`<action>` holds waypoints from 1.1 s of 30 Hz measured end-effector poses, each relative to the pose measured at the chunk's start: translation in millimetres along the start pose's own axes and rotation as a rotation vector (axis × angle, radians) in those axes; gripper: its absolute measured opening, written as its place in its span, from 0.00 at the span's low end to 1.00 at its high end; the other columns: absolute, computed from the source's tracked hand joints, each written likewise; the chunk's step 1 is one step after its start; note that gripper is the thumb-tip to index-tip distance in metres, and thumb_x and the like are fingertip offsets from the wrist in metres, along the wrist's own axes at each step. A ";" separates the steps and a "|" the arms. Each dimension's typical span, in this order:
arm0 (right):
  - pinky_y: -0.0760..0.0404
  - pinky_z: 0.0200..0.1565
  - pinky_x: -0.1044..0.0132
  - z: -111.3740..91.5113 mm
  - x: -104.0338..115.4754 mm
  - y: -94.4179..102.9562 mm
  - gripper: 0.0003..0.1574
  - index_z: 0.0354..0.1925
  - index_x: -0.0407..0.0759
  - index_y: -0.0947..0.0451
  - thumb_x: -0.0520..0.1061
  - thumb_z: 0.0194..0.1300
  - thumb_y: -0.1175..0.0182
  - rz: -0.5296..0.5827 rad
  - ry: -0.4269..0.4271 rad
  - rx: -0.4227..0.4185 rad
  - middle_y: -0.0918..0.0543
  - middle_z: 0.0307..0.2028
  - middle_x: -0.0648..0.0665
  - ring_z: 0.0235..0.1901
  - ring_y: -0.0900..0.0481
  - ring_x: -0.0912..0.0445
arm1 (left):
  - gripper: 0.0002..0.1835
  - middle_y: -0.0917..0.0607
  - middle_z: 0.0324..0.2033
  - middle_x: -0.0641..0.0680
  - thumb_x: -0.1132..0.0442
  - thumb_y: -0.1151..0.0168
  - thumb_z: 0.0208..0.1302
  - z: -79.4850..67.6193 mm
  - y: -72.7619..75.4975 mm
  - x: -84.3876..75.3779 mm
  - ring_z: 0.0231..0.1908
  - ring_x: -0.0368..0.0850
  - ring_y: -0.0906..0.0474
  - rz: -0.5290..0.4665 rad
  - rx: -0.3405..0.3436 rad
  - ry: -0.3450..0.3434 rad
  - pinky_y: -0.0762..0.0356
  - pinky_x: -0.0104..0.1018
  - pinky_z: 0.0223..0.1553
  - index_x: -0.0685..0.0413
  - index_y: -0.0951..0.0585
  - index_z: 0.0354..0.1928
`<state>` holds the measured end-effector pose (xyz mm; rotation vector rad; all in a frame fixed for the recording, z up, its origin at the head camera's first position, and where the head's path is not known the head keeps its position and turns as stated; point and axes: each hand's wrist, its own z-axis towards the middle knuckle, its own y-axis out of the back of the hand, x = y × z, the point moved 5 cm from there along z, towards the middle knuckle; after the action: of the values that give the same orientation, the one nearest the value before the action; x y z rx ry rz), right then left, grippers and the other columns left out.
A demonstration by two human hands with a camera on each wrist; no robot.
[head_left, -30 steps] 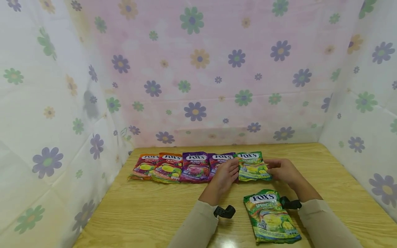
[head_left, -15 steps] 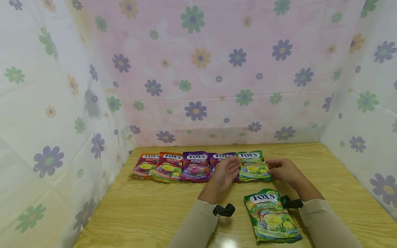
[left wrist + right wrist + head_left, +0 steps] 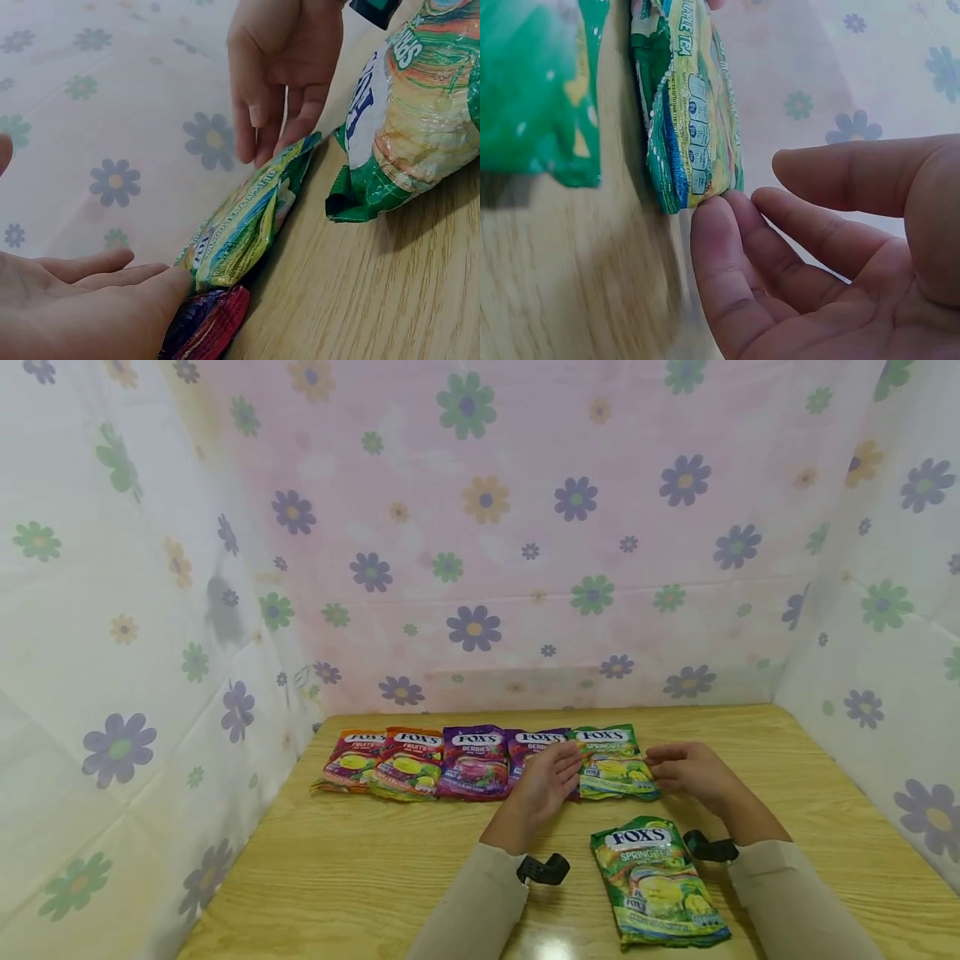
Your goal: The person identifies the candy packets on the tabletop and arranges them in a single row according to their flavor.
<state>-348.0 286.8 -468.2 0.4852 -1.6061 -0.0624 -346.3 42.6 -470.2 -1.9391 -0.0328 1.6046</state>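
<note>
A green FOX'S Spring Tea candy bag (image 3: 611, 764) lies at the right end of a row of candy bags, between my two hands. My left hand (image 3: 542, 787), fingers extended, is along its left edge and overlaps a purple Berries candy bag (image 3: 522, 750) in the head view. On the other side is my right hand (image 3: 693, 774), fingers loosely bent and thumb apart, with fingertips right at the bag's edge (image 3: 705, 180) in the right wrist view. Closer to me, a second green Spring Tea bag (image 3: 656, 885) lies slightly turned, beside the right wrist.
Leftward along the row come another purple Berries bag (image 3: 474, 764) and two orange Fruits bags (image 3: 407, 766), (image 3: 354, 762) that overlap. All lie on a wooden table (image 3: 360, 877). Flowered cloth (image 3: 517, 568) walls off the back and both sides.
My right hand has drawn slightly to the right, off the far green bag's right edge. The left hand and the bags stay almost where they were.
</note>
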 end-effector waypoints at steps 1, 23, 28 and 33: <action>0.16 0.59 0.53 0.5 -1.1 -0.5 0.32 0.73 0.23 0.39 0.39 0.79 0.48 0.011 -0.005 0.004 0.31 0.69 0.22 0.65 0.24 0.36 | 0.37 0.47 0.79 0.70 0.52 0.54 0.81 0.9 -0.3 1.1 0.80 0.65 0.53 0.008 -0.004 -0.001 0.54 0.57 0.81 0.69 0.48 0.80; 0.14 0.47 0.63 4.9 -14.4 -3.2 0.40 0.71 0.27 0.35 0.34 0.65 0.32 -0.105 0.009 -0.002 0.25 0.62 0.27 0.58 0.23 0.41 | 0.35 0.16 0.54 0.52 0.68 0.26 0.60 -3.9 -7.7 1.8 0.52 0.45 0.20 1.032 -0.225 -0.073 0.15 0.41 0.52 0.55 0.25 0.71; 0.15 0.43 0.63 4.2 -14.5 -2.3 0.39 0.70 0.26 0.34 0.37 0.66 0.33 -0.152 -0.004 -0.013 0.23 0.59 0.29 0.53 0.21 0.44 | 0.32 0.16 0.50 0.52 0.71 0.26 0.59 -6.3 -6.0 -0.7 0.46 0.42 0.19 1.055 -0.269 -0.082 0.14 0.39 0.49 0.58 0.21 0.67; 0.16 0.40 0.63 1.5 -12.1 -2.5 0.36 0.69 0.24 0.32 0.37 0.68 0.34 -0.172 -0.006 0.001 0.21 0.57 0.29 0.50 0.20 0.47 | 0.29 0.17 0.44 0.50 0.74 0.28 0.58 -6.1 -4.0 0.5 0.40 0.39 0.21 1.050 -0.299 -0.088 0.16 0.35 0.43 0.59 0.18 0.63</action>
<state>-348.6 288.4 -480.6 0.6236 -1.5672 -0.1928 -339.3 43.4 -468.3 -2.2573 0.8895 2.4295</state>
